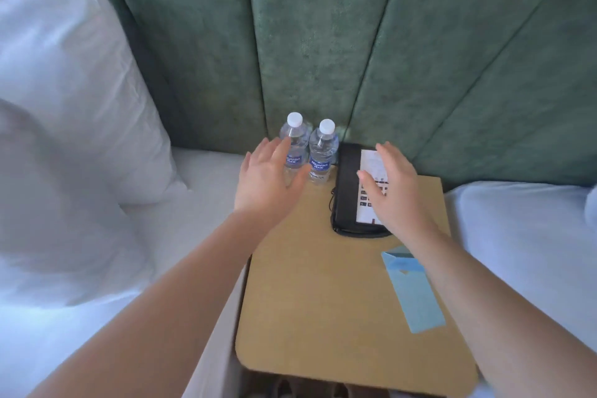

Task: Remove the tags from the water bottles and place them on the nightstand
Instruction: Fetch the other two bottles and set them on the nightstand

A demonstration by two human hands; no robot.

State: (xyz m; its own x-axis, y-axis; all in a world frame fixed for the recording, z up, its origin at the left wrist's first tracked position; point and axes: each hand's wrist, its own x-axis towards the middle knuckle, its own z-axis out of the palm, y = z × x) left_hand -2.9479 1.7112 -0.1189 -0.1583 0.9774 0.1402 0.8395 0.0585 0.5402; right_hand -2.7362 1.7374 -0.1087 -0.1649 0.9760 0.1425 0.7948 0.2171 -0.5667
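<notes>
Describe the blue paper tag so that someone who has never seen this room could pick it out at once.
Find the tan nightstand standing between two white beds, against the green padded headboard. Two water bottles and a black telephone sit at its back. The tag lies flat near its front right edge, the only pale blue thing there.

hands (329, 184) spread, holding nothing | bottles (308, 149) upright, nightstand (307, 300) rear | blue tags (415, 291) flat, right

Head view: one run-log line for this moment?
left hand: open, at left bottle | right hand: open, over phone | bottles: upright, untagged | blue tags: on nightstand
</notes>
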